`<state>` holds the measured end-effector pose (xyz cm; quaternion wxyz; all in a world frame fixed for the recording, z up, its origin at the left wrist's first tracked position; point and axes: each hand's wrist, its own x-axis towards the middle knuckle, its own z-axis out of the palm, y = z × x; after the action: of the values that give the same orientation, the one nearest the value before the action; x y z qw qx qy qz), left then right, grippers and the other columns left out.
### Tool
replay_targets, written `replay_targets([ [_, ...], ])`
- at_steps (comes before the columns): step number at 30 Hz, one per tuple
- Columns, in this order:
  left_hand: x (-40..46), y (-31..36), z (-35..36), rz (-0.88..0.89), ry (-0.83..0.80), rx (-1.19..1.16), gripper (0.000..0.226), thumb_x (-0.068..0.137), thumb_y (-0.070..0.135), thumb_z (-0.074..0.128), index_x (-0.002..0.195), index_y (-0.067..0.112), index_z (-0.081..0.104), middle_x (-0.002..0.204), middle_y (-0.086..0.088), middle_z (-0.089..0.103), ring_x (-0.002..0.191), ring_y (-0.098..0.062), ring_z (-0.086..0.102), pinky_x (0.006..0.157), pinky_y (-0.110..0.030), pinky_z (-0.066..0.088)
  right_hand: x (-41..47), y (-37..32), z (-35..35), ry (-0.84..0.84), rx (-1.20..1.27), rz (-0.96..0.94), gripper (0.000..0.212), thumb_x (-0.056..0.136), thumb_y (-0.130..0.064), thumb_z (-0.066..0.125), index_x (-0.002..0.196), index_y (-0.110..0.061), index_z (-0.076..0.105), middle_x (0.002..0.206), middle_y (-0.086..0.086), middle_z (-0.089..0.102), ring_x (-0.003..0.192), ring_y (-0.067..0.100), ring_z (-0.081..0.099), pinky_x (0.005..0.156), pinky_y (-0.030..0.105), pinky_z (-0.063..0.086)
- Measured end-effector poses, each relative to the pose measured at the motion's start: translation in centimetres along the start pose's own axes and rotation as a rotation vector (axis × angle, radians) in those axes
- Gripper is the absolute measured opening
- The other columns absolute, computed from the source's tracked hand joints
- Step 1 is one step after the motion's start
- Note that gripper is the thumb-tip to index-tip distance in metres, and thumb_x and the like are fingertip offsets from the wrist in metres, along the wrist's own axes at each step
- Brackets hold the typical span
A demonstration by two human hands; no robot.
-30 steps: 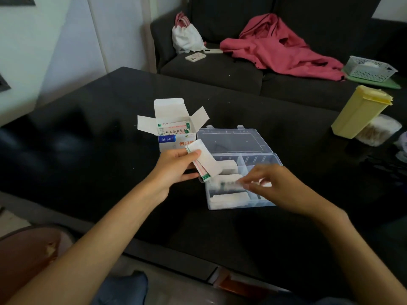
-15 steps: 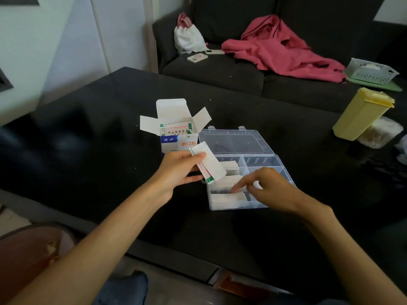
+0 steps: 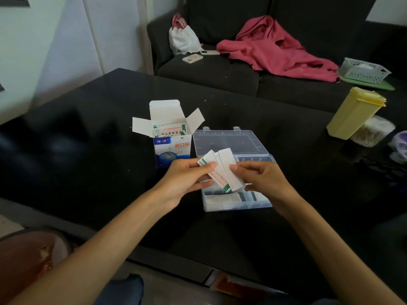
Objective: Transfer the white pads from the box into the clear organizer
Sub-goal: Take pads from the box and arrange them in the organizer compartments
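White pads [image 3: 222,170] sit fanned in a small stack between both hands, held in the air just above the near compartments of the clear organizer [image 3: 237,201], which lies open on the dark surface [image 3: 88,150] with its lid folded back.

Going left to right: the box [image 3: 170,148] stands upright with its flaps open, more wrapped pads showing in its mouth, just left of the organizer's lid. The left hand [image 3: 187,181] grips the stack's left end, thumb on top and fingers [image 3: 203,184] curled beneath. The right hand [image 3: 262,179] pinches the stack's right edge between thumb and fingertips (the top pad seems to be the one being peeled away). A yellow container [image 3: 354,113] stands far right, well apart.

To do this step well, I judge the right hand should slide off one pad, or a thin few, while the left keeps the rest clamped, then lay them flat along a compartment where white pads already lie. Loosening the left grip too soon could spill the fan across the dividers.
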<state>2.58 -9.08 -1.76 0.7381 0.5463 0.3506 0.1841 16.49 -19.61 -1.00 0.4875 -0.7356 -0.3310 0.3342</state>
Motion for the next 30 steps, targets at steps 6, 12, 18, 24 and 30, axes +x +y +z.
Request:
replay_targets([
  [6, 0.03, -0.16, -0.42, 0.070, 0.057, 0.092, 0.006, 0.083, 0.018, 0.069, 0.089, 0.020, 0.071, 0.081, 0.005, 0.074, 0.075, -0.002, 0.070, 0.061, -0.017, 0.055, 0.19, 0.03, -0.36, -0.047, 0.013, 0.029, 0.006, 0.082, -0.027, 0.067, 0.088, -0.028, 0.067, 0.085, -0.008, 0.066, 0.078, 0.009, 0.064, 0.056, 0.018, 0.053],
  [12, -0.06, 0.03, -0.61, 0.117, 0.024, 0.155, 0.007, 0.084, 0.020, 0.068, 0.087, 0.026, 0.069, 0.073, 0.012, 0.072, 0.073, 0.003, 0.068, 0.056, -0.014, 0.052, 0.13, 0.22, -0.47, -0.091, 0.078, 0.075, 0.008, 0.084, -0.023, 0.064, 0.091, -0.024, 0.068, 0.090, -0.005, 0.066, 0.081, 0.012, 0.064, 0.063, 0.022, 0.056],
  [18, -0.13, 0.33, -0.66, 0.091, -0.030, 0.174, 0.011, 0.081, 0.017, 0.070, 0.090, 0.023, 0.070, 0.078, 0.009, 0.074, 0.077, 0.000, 0.069, 0.058, -0.015, 0.053, 0.26, 0.18, -0.42, -0.021, 0.109, 0.049, 0.010, 0.085, -0.022, 0.064, 0.094, -0.020, 0.067, 0.093, -0.001, 0.067, 0.085, 0.014, 0.065, 0.062, 0.021, 0.057],
  [24, 0.02, 0.24, -0.72, 0.067, -0.038, 0.176, 0.014, 0.081, 0.018, 0.071, 0.094, 0.022, 0.071, 0.086, 0.005, 0.074, 0.081, -0.004, 0.070, 0.061, -0.017, 0.054, 0.21, -0.01, -0.17, -0.003, 0.048, 0.023, 0.009, 0.086, -0.030, 0.061, 0.094, -0.027, 0.065, 0.088, -0.007, 0.067, 0.078, 0.008, 0.063, 0.055, 0.016, 0.051],
  [30, 0.17, -0.07, -0.67, 0.073, -0.042, 0.163, 0.012, 0.082, 0.017, 0.069, 0.093, 0.021, 0.071, 0.082, 0.004, 0.074, 0.079, -0.004, 0.070, 0.061, -0.016, 0.054, 0.24, 0.05, 0.16, -0.077, 0.033, 0.026, 0.006, 0.086, -0.025, 0.063, 0.084, -0.030, 0.066, 0.085, -0.008, 0.068, 0.079, 0.011, 0.065, 0.056, 0.019, 0.053],
])
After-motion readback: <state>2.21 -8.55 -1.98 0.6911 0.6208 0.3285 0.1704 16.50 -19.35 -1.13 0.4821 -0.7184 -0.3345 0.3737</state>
